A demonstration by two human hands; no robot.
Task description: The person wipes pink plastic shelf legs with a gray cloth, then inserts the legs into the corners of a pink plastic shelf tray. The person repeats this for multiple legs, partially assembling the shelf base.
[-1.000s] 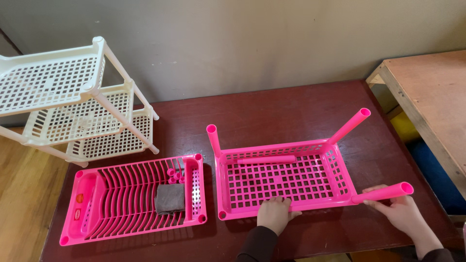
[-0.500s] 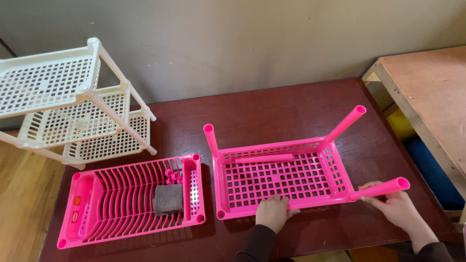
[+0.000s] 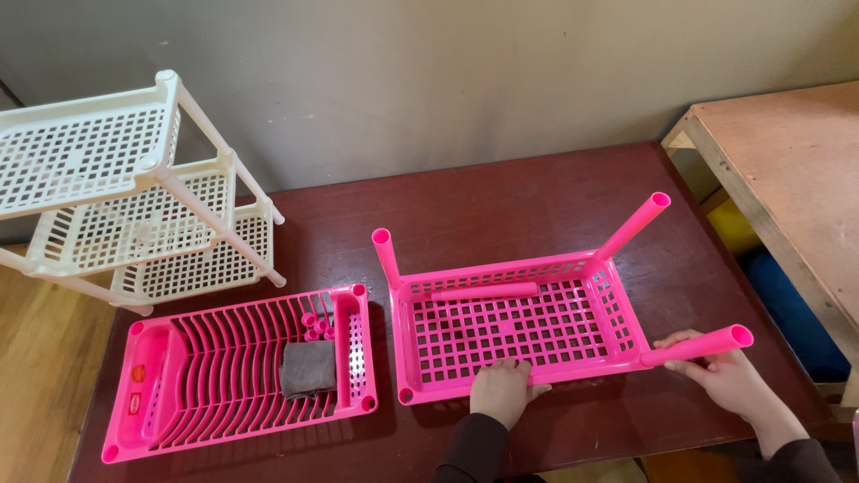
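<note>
On dark table, pink shelf tray (image 3: 519, 333) at center, left hand (image 3: 501, 390) pressing its 6 o'clock rim, fingers flat, right hand (image 3: 729, 376) closed round pink leg tube (image 3: 696, 345) at 4 o'clock, tube since seated slightly deeper into corner socket, loose tube (image 3: 483, 292) inside tray.

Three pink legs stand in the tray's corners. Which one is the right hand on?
The near-right leg, slanting out toward the table's right edge, under the right hand. The far-left leg and far-right leg stand untouched.
</note>
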